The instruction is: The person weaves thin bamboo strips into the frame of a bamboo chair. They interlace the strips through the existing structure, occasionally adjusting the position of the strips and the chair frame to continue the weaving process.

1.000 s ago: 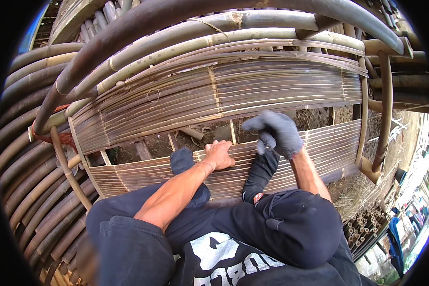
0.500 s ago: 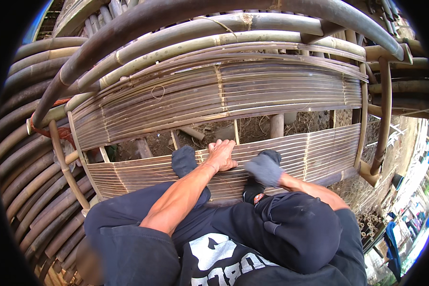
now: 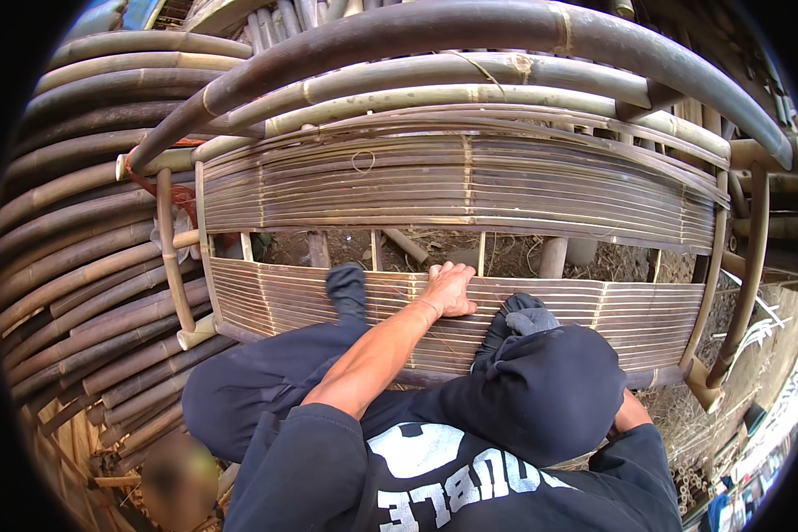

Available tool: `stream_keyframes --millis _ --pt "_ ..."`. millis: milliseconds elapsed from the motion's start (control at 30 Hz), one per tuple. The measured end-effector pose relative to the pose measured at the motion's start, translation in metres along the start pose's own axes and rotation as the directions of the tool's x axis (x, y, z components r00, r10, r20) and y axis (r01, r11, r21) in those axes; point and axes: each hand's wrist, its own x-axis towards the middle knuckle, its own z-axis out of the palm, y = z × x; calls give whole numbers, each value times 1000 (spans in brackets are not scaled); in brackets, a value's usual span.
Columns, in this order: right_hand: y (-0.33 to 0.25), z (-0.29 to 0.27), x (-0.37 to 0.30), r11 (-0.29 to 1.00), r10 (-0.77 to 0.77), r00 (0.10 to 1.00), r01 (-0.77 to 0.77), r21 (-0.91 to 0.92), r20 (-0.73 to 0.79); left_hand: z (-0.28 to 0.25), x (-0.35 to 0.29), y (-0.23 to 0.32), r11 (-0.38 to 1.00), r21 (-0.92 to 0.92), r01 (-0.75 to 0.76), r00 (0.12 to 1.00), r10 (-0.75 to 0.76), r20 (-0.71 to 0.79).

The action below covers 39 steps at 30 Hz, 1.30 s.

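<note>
Bamboo bench with a slatted seat. The front slat panel lies under the person's feet, parted from the rear slat panel by a long gap bridged by a pale crosspiece. The left hand, bare, rests on the inner edge of the front panel, between the left foot and the right foot; its grip is partly curled, and whether it pinches a slat cannot be told. The right hand, in a grey glove, lies just beside the right foot and is largely hidden by the right knee; how far its grip is open, and whether it has hold of anything, cannot be told.

Handling, as judged from appearance: each slat is probably light, stiff along its length yet springy when bent sideways, with a smooth, slightly slippery face. The cut edges may be sharp and liable to splinter or split. A suitable hold is flat-fingered, near a crosspiece, where the slat is best supported; an unsupported span would likely flex. The bench frame, of thick poles, appears far heavier and more rigid.
</note>
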Motion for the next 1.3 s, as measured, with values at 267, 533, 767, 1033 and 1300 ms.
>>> stream_keyframes --millis 267,533,767,1033,1300 --pt "-67 -77 37 188 834 448 -780 596 323 -52 -6 -40 980 -23 -200 974 201 100" --pt "36 -89 -235 -189 837 -247 -968 166 -489 -183 -84 -122 682 433 -589 791 595 138" --pt "-78 -156 -132 29 774 209 -955 -297 -597 -65 -70 -149 545 399 -737 565 821 -78" --pt "-163 -95 178 830 461 847 -304 -468 266 -52 -77 -166 523 502 -689 605 796 2" --pt "-88 44 273 910 414 802 -378 -171 431 -75 -98 -188 564 219 -796 589 804 73"
